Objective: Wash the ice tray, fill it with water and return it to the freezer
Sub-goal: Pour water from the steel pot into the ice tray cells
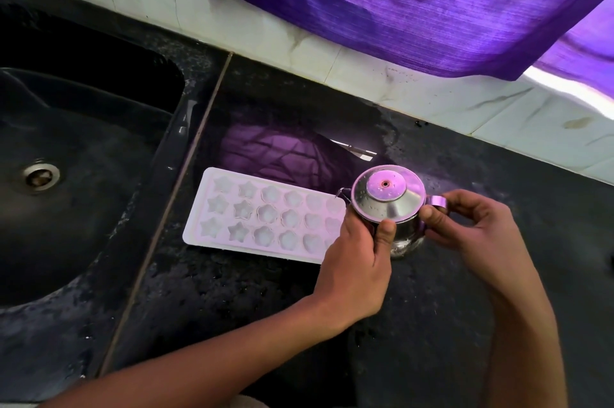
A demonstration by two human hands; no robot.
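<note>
A white ice tray (pixel 252 214) with star- and flower-shaped cells lies flat on the black counter (pixel 332 324), just right of the sink. At its right end stands a small steel kettle (pixel 388 201) with a lid and a short spout pointing toward the tray. My left hand (pixel 357 261) grips the kettle's body from the near side, thumb against its front. My right hand (pixel 465 221) pinches the kettle's handle on the right. The tray's right end is partly hidden by my left hand and the kettle.
A dark sink (pixel 66 158) with a metal drain (pixel 41 176) fills the left. The counter looks wet. A white tiled wall (pixel 365 75) runs along the back, with a purple curtain (pixel 415 2) hanging over it.
</note>
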